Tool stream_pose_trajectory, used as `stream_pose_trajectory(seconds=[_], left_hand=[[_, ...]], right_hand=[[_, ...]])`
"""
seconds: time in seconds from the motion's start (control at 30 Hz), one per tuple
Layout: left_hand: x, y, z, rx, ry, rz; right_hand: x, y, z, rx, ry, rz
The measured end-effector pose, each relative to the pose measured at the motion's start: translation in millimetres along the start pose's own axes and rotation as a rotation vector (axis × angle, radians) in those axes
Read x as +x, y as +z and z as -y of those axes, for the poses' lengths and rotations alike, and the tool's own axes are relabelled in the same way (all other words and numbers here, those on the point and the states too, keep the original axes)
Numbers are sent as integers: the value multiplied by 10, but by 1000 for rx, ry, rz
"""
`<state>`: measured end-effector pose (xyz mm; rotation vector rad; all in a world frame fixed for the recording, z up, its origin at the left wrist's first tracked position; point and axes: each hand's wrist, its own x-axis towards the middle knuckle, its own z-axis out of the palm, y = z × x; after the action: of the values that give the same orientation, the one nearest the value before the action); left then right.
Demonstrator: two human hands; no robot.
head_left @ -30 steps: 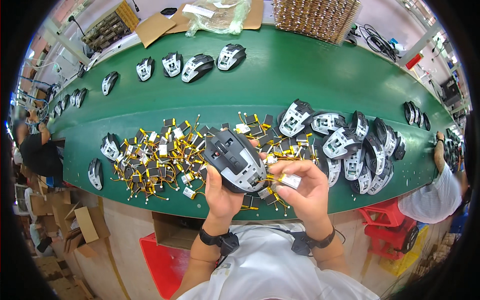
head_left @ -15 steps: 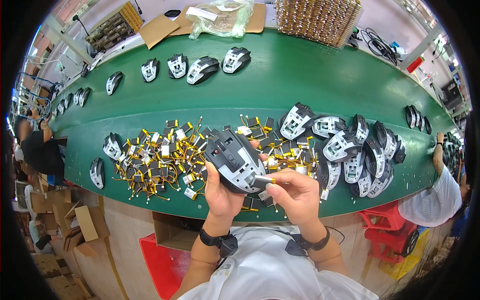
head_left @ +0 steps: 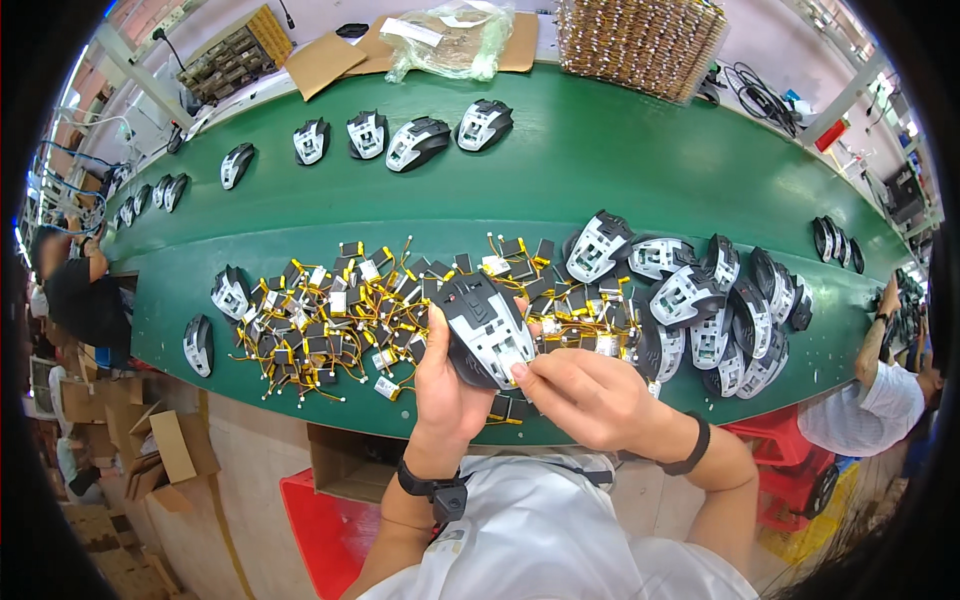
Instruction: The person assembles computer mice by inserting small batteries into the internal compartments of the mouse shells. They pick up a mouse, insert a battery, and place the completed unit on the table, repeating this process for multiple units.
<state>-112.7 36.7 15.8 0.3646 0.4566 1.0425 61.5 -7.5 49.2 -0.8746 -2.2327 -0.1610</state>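
Note:
A black computer mouse (head_left: 482, 318) with a white-grey cut-out face is held above the bench by my left hand (head_left: 447, 392), its thumb and fingers wrapped round the sides. At the mouse's near right end, my right hand (head_left: 598, 402) has thumb and forefinger pinched together against the white part. What lies between those fingertips is hidden. Beneath and around the mouse, a loose heap of small battery packs (head_left: 318, 332) with yellow ends and thin wires covers the bench. A pile of similar mice (head_left: 685, 297) lies right of my hands.
On the green bench (head_left: 600, 150), a row of mice (head_left: 417, 144) stands farther back. Two more lie left of the batteries. Wrapped plastic (head_left: 450, 40), cardboard (head_left: 325, 65) and a tall stack of batteries (head_left: 640, 45) line the far edge. Co-workers sit at both sides; red stools stand below.
The battery pack that showed in my right fingers is out of plain sight. My right wrist has swung outward to the right, and the mouse has turned and shifted slightly right.

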Motion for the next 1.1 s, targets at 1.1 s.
stream_pose_trajectory(seconds=[1.1], left_hand=[[-63, 36, 90, 333, 207, -67]], right_hand=[[-12, 207, 225, 323, 650, -168]])
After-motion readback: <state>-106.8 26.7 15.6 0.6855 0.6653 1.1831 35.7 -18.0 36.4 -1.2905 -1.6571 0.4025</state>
